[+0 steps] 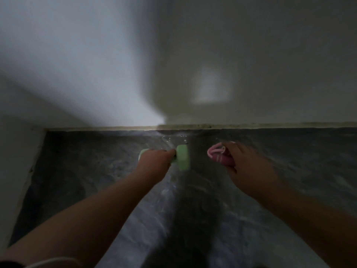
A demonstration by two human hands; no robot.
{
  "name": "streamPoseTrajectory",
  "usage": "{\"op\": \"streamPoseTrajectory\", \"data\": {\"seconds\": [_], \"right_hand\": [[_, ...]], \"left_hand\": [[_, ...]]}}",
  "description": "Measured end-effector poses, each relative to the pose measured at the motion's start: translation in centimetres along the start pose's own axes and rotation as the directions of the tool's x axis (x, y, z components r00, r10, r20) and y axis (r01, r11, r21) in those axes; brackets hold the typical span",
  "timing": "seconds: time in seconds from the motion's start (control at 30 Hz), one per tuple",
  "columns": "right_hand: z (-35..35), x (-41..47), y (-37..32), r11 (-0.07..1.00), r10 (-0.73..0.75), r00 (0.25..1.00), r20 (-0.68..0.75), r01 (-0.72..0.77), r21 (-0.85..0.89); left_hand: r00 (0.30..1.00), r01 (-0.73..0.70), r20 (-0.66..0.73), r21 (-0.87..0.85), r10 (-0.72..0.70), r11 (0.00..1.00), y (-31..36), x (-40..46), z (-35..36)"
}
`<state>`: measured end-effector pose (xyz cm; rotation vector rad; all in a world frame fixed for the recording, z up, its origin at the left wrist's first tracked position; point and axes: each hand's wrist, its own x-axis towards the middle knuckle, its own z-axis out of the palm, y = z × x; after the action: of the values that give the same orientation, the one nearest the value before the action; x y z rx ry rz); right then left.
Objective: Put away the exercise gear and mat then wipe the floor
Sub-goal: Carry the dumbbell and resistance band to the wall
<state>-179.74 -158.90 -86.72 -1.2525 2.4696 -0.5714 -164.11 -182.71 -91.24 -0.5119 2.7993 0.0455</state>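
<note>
My left hand (154,161) grips the handle of a light green dumbbell (183,159), held low over the dark marbled floor (96,171) near the wall. One green end shows to the right of my fist and a sliver of the other end to its left. My right hand (249,167) holds a pink item with thin pale cords or stripes (219,156); what it is stays unclear in the dim, blurred view. Both arms reach forward side by side, about a hand's width apart.
A pale wall (193,64) rises straight ahead, meeting the floor at a light skirting strip (251,125). A second wall (17,161) closes the left side, forming a corner. Small shiny specks (173,139) lie on the floor by the skirting.
</note>
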Motion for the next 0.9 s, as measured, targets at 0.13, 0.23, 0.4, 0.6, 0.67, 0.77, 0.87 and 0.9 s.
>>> {"op": "streamPoseTrajectory", "data": {"seconds": [0.13,0.23,0.4,0.6,0.67,0.77,0.87,0.9], "right_hand": [[3.4,1.5,2.4,0.997,0.048,0.994,0.101,-0.041,-0.067],[4.5,2.2,3.1,0.997,0.066,0.991,0.115,-0.059,-0.059],[4.6,2.0,2.4,0.996,0.082,0.995,0.056,-0.08,-0.039],[5.4,2.3,2.6,0.985,0.147,0.987,0.063,-0.14,-0.1],[5.5,2.9,2.8,0.986,0.14,0.988,0.059,-0.133,-0.102],[5.2,3.9,3.1,0.985,0.14,0.988,0.056,-0.134,-0.107],[5.2,4.7,3.2,0.982,0.133,0.991,0.026,-0.128,-0.142],[5.2,5.1,3.2,0.979,0.13,0.991,0.012,-0.126,-0.162]], "left_hand": [[1.0,0.011,-0.024,0.059,-0.01,0.998,-1.7,2.8,3.4],[0.998,0.054,-0.045,0.062,-0.051,0.997,-2.8,4.0,5.0],[0.999,0.051,-0.017,0.015,-0.051,0.999,-3.8,3.9,5.8],[0.998,0.04,-0.045,-0.052,-0.042,0.998,-4.1,4.2,6.7],[0.998,0.004,-0.067,-0.055,-0.007,0.998,-4.5,4.3,6.8],[0.995,0.016,-0.099,-0.043,-0.02,0.999,-4.9,3.9,6.5],[0.993,0.05,-0.104,-0.075,-0.058,0.996,-4.7,3.2,6.1],[0.993,0.055,-0.102,-0.093,-0.064,0.994,-4.6,2.9,6.0]]}}
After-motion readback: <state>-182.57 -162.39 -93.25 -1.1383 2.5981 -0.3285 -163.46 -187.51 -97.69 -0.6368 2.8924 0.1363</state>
